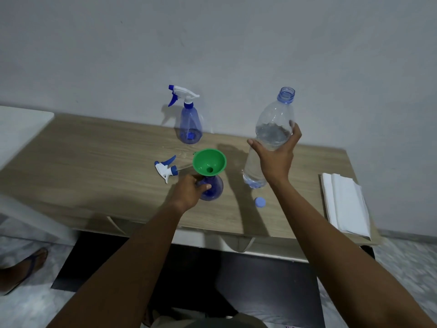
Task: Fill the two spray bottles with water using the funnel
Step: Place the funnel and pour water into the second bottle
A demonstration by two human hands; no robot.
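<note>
Wooden table (pixel 94 162), against a plain wall (pixel 212 43).

Near bottle (pixel 214 189): blue, open, upright at centre. Green funnel (pixel 209 164) seated in its neck. Left hand (pixel 189 191) closed around its shoulder below the funnel.

Trigger head (pixel 165 170): white and blue, lying on its side just left of the near bottle.

Far bottle (pixel 191 125): blue, upright by the wall, trigger fitted, clear of the hands.

Water bottle (pixel 272 138): clear, uncapped, partly full, upright and slightly tilted, right of the funnel. Right hand (pixel 275 159) wrapped around its middle. Whether its base rests on the table cannot be told.

Cap (pixel 260 202): blue, loose on the table near the front edge, below the water bottle.

Folded napkins (pixel 345 204): white, at the right end.
</note>
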